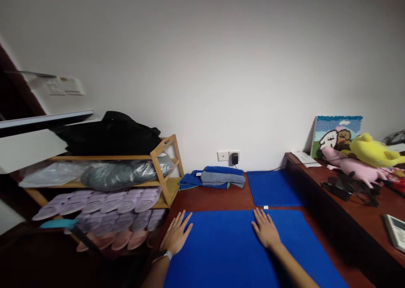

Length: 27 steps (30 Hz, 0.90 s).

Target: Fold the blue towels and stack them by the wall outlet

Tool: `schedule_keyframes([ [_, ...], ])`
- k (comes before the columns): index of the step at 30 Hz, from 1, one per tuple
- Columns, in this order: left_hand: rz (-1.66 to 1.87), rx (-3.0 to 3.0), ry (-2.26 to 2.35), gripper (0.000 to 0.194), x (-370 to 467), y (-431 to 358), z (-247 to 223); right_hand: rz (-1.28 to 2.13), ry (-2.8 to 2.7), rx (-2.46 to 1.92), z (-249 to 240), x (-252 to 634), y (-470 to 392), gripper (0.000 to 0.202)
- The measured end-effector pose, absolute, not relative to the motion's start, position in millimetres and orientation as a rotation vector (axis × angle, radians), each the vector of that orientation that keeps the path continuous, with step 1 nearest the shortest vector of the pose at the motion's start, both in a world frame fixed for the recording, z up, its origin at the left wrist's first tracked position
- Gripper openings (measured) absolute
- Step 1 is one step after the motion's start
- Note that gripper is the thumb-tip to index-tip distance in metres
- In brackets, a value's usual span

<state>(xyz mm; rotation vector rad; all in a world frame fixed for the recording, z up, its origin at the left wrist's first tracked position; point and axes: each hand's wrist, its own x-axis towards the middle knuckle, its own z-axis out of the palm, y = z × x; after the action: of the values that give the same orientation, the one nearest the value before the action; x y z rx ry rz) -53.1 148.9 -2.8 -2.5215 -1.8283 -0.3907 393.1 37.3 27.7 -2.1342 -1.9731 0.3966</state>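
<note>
A large blue cloth (221, 250) lies spread flat on the reddish-brown table (228, 198). My left hand (176, 234), with a watch (163, 255) at the wrist, rests palm down over the cloth's left edge near its far corner, fingers spread. Toward the right part of the cloth's far edge, my right hand (265, 229) lies palm down with fingers apart. Neither hand grips anything. Just beyond my right hand, a second blue cloth (275, 188) lies flat, a small white tag (265, 207) at its near edge.
Folded blue and grey cloths (223, 178) sit by the wall, below a socket with a black plug (235, 158). A wooden shoe rack (169, 186) stands left. On the raised right surface are plush toys (357, 165), cables (360, 191) and a white device (397, 231).
</note>
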Motion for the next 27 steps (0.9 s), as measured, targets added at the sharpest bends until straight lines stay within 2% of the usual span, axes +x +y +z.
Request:
schedule_keyframes([
  [6,-0.367,-2.516,-1.831,0.059,-54,151,-4,0.227,-1.717,-2.494,-9,541,8,0.074],
  [10,-0.361,-2.503,-1.832,0.058,-55,152,-6,0.194,-1.65,-2.564,-26,585,2,0.076],
  [22,-0.357,-2.509,-1.865,0.056,-47,139,4,0.307,-1.668,-2.747,-16,585,6,0.074],
  [25,-0.373,-2.509,-1.859,0.056,-47,138,3,0.161,-1.672,-2.723,1,551,18,0.073],
  [27,-0.384,-2.508,-1.853,0.056,-47,137,3,0.029,-1.72,-2.604,16,499,30,0.073],
])
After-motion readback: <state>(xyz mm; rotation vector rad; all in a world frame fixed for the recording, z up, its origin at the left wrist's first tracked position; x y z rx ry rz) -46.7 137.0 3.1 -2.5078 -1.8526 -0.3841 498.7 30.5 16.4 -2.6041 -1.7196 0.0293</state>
